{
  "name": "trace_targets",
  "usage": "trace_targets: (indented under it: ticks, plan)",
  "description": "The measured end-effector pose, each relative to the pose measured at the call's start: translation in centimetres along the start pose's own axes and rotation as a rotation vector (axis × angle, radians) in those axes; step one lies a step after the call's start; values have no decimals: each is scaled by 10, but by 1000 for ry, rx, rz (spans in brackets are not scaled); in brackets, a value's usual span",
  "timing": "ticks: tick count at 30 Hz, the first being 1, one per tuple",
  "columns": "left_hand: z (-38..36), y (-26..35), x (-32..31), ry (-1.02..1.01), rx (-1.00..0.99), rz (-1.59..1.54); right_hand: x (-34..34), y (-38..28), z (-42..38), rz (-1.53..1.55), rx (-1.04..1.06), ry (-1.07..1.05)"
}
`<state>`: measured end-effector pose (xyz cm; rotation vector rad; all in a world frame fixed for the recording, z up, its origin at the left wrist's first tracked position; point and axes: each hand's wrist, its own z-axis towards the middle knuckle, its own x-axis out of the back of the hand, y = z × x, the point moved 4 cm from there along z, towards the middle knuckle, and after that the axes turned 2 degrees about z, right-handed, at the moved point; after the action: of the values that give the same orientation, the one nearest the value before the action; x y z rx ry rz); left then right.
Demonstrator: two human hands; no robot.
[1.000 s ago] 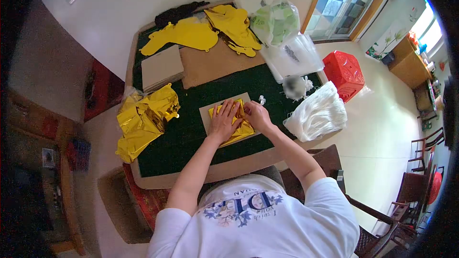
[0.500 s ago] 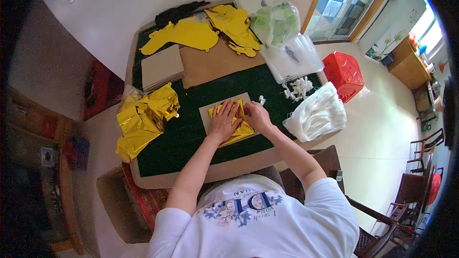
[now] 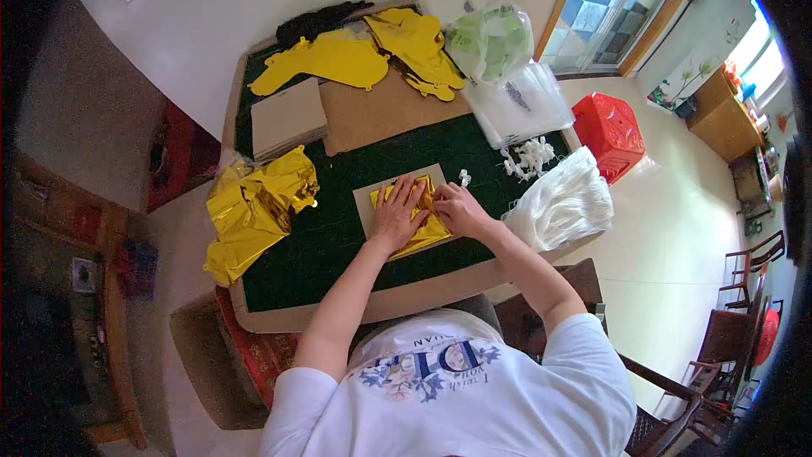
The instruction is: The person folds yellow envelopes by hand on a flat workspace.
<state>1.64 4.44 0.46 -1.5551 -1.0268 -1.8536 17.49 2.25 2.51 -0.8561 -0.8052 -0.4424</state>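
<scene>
A folded gold foil balloon (image 3: 423, 239) lies on a piece of grey-brown cardboard (image 3: 363, 205) in front of me. My left hand (image 3: 396, 215) rests flat on the foil with its fingers spread. At the foil's right side, my right hand (image 3: 462, 211) has its fingers curled and pinched together on the foil's edge; the fingertips are partly hidden. Just above that hand lies a small white piece (image 3: 464, 177) on the dark green table cover (image 3: 338, 241).
Shiny gold foil balloons (image 3: 258, 211) lie at the left. Behind are stacked cardboard (image 3: 288, 118), matte yellow balloons (image 3: 326, 63) and clear plastic bags (image 3: 518, 106). White clips (image 3: 531, 156) and white string (image 3: 562, 201) lie right, near a red stool (image 3: 607, 135).
My right hand has shifted slightly along the foil's right edge, its wrist swinging a little outward. The left hand stays pressed in place.
</scene>
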Motion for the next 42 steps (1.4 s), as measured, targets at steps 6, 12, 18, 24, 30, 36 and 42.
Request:
trace_targets:
  ticks: [6, 12, 18, 24, 30, 36, 42]
  plan:
    - [0, 1, -1, -26, -8, 27, 12, 2, -4, -81, 47, -211]
    - [1, 1, 1, -49, 1, 30, 20, 16, -12, 243, -141, -57]
    - [1, 1, 0, -31, 1, 2, 9, 17, -5, 265, -676, -75]
    - [2, -4, -12, -6, -5, 50, -6, 16, -6, 20, -513, -15]
    - [2, -2, -9, -34, 8, 34, -5, 19, 0, 57, -663, -54]
    - [2, 0, -6, -51, 10, 42, -9, 28, 24, -19, -727, 42]
    - [2, 2, -3, -91, 25, 76, -10, 34, 33, -63, -727, -70]
